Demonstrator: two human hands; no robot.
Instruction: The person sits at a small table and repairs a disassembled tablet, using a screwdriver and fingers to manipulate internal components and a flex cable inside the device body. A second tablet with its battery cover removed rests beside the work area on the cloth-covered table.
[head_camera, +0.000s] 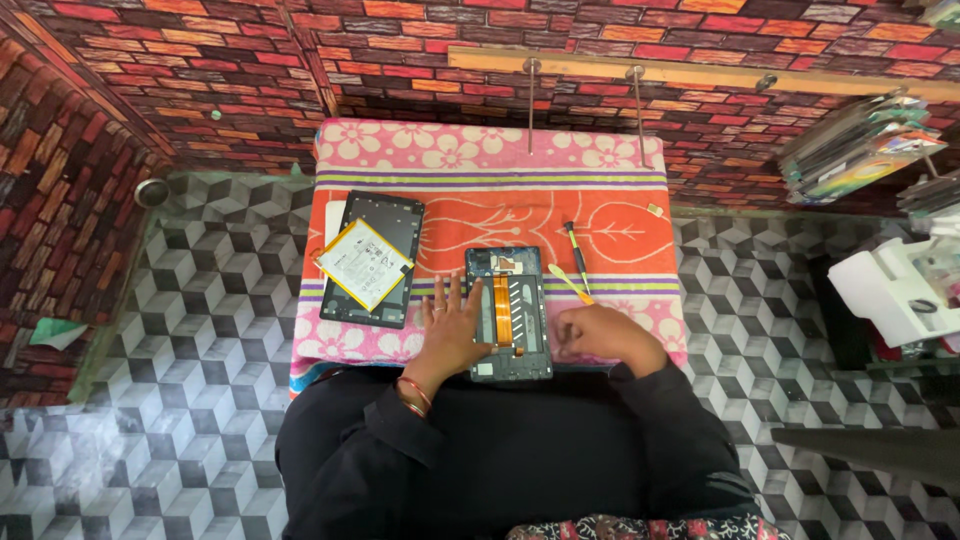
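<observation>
Two hands flank an opened tablet frame (509, 313): left hand (450, 335) flat and unclenched touching its edge, right hand (600, 333) curled beside it, contents unseen.

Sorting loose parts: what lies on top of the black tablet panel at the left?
A white rectangular battery pack with yellow edging lies tilted on the black tablet panel. The panel's middle is covered.

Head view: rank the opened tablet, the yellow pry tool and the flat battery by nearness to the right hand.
From the right hand:
1. Opened tablet, touching its left edge.
2. Yellow pry tool, just above on the cloth.
3. Flat battery, far left, lying on the dark panel.
</observation>
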